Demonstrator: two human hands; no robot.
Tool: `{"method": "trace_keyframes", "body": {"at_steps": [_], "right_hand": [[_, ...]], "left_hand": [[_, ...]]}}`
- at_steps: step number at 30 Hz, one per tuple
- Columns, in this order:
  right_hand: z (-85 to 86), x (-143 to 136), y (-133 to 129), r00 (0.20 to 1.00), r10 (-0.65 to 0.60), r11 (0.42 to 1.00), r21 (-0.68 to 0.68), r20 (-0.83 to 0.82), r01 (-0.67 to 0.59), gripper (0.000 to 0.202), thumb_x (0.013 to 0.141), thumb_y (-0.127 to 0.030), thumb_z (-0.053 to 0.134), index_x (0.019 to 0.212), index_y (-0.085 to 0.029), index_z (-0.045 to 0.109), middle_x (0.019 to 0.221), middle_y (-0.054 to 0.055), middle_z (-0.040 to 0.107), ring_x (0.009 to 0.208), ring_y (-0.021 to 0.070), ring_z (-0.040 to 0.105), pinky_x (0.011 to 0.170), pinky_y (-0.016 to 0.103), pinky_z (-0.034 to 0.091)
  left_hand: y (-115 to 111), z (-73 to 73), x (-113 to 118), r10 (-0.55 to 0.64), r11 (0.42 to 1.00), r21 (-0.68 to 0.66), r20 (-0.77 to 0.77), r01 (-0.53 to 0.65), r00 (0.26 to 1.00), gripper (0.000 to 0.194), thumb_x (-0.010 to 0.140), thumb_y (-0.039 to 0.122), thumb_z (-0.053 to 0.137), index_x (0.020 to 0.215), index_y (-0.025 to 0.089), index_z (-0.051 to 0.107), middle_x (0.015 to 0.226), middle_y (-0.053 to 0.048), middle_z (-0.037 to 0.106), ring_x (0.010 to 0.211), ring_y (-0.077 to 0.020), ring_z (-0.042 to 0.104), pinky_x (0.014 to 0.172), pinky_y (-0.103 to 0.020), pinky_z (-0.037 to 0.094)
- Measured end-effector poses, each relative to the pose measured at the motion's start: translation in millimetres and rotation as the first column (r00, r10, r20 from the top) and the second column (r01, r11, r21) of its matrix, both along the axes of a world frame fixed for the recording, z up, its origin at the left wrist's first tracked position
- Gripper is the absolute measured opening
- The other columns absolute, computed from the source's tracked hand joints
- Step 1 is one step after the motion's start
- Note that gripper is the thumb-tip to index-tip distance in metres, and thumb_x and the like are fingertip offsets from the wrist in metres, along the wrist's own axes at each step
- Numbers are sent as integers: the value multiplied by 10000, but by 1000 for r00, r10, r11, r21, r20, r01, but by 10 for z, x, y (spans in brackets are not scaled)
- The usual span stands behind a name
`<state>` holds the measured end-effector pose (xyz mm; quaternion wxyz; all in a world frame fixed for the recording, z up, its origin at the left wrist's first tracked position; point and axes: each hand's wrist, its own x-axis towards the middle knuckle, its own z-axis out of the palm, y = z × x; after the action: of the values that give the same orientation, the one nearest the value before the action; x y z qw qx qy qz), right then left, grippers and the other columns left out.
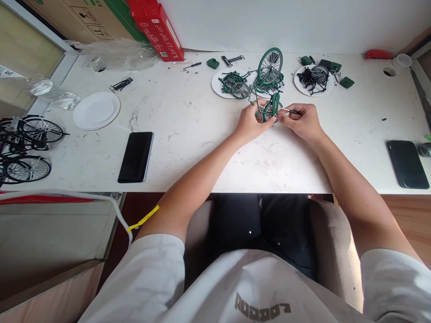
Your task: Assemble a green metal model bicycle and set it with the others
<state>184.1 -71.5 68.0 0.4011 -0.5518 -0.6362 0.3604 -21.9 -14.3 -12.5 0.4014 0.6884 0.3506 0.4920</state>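
Observation:
My left hand (251,122) is closed around a green model bicycle (275,104), gripping it near its lower wheel. The bicycle's other spoked wheel (270,67) stands up at the far side, over a plate. Pinched in my right hand (305,121) is a small screwdriver (292,111) with a dark handle, its thin metal shaft pointing left at the bicycle. Where its tip meets the bicycle is too small to make out. Behind my hands, green bicycle parts (232,83) lie on a white paper plate (216,88). Black parts (314,78) fill another plate (296,85) to the right.
Black model bicycles (28,168) stand at the left edge. Nearby are an empty plate (97,110), a clear bottle (55,93) and a phone (135,157). Another dark phone (407,163) lies right. A red box (160,33), loose green pieces (213,63) and a small tool (192,66) are at the back.

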Motion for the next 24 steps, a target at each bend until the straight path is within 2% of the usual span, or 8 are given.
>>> {"method": "trace_keyframes", "body": {"at_steps": [4,9,17,21,24], "right_hand": [[-6,-10,-9,1000,3,999,34,0,-3,480,786,-681,974,890,-250,790,622,-80,214,632,122,139,631,351,170],[10,-36,-28,999,-32,999,-1,20,32,451,767,-628,996,926,-257,793,653,-74,226,640,136,178,640,357,237],[17,-57,-47,999,-19,999,47,47,17,535,787,-750,965,912,-256,804,623,-70,242,626,129,185,594,336,251],[31,-64,-55,999,-27,999,32,41,26,498,779,-704,986,918,-258,813,629,-69,262,618,132,209,594,345,270],[30,-67,-57,999,-24,999,33,36,23,472,778,-672,982,914,-257,804,641,-68,261,631,135,184,616,355,233]], "left_hand": [[32,-54,13,2,999,-33,18,-1,1000,474,847,430,997,1156,264,678,939,-8,794,880,-205,789,829,-359,653],[66,-104,25,-36,996,-77,62,41,997,496,860,480,990,1178,268,674,973,-27,779,938,-227,801,888,-404,679],[65,-48,1,-41,998,-55,58,44,997,505,866,513,987,1171,245,687,1040,-57,800,998,-240,804,935,-420,700],[55,-23,-5,-36,998,-54,43,38,998,496,869,507,986,1175,251,691,1041,-55,798,1038,-245,799,967,-421,701],[61,-28,-7,-35,998,-47,36,37,999,499,877,507,979,1192,251,689,1032,-53,794,1032,-244,798,966,-421,699]]}}
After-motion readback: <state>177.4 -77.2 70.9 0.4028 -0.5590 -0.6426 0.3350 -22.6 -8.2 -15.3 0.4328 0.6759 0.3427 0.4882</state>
